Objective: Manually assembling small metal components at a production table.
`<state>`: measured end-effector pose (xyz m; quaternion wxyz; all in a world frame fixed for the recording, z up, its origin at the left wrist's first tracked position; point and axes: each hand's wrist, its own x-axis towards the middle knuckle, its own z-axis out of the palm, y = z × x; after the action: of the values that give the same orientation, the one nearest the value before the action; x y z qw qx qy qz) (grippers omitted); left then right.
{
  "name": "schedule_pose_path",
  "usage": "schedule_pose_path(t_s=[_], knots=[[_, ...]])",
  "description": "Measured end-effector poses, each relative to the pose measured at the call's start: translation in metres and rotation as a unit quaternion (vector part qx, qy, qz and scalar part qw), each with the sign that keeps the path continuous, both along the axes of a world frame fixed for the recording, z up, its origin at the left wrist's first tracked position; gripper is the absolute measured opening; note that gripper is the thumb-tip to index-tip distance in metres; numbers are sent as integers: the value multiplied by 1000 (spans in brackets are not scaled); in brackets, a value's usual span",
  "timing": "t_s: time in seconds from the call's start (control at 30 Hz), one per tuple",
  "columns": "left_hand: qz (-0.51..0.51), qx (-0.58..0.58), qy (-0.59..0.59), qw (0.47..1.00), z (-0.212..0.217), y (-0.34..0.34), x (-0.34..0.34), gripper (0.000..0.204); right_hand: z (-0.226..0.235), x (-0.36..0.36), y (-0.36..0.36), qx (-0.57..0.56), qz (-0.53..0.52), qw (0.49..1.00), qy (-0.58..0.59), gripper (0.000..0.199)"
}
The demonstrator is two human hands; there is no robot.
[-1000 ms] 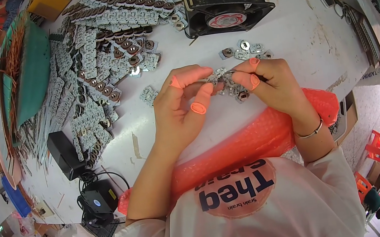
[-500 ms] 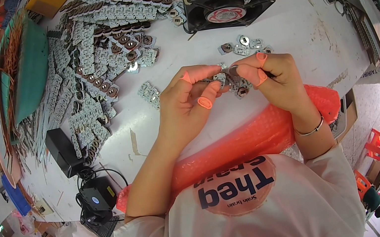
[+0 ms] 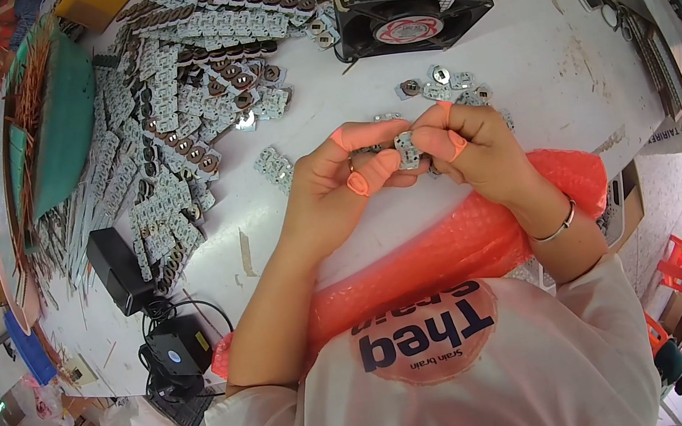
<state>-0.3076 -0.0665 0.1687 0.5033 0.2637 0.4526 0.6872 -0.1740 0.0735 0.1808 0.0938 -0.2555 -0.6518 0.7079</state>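
Observation:
My left hand (image 3: 334, 173) and my right hand (image 3: 473, 141) meet above the white table, thumbs and fingertips pinched together. Between them is a small grey-white circuit board (image 3: 407, 150), gripped from both sides, its edges partly covered by the fingers. Orange finger cots (image 3: 359, 183) cover parts of the thumbs and forefingers. Just beyond my right hand lies a loose group of small circuit boards (image 3: 438, 91), some with round brown or silver parts. Left of my left hand rests a short piece of joined boards (image 3: 273, 170).
A big heap of circuit board strips (image 3: 167, 89) covers the far left. Behind my hands stands a black fan (image 3: 415, 6). Red bubble wrap (image 3: 453, 235) runs along the near edge, under my forearms. A green basin (image 3: 70, 132) and a black power adapter (image 3: 176, 347) with cables sit left.
My right hand's fingers have moved left against the board, which now faces up more plainly between both hands. The dark round part seen earlier at the right fingertips no longer shows.

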Motion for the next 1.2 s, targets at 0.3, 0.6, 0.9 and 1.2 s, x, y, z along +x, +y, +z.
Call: schedule_pose_path(t_s=[0.3, 0.6, 0.9, 1.2], knots=[[-1, -1, -39, 999, -2, 1, -5, 19, -5, -3, 3, -122, 43, 991, 31, 16], [72, 53, 205, 975, -13, -1, 5, 35, -4, -3, -1, -160, -46, 986, 8, 18], [71, -16, 373, 925, 1, 0, 15, 28, 4, 3, 14, 73, -194, 974, 97, 19], [114, -120, 561, 812, 21, -45, -36, 30, -10, -14, -12, 428, 82, 882, 179, 10]])
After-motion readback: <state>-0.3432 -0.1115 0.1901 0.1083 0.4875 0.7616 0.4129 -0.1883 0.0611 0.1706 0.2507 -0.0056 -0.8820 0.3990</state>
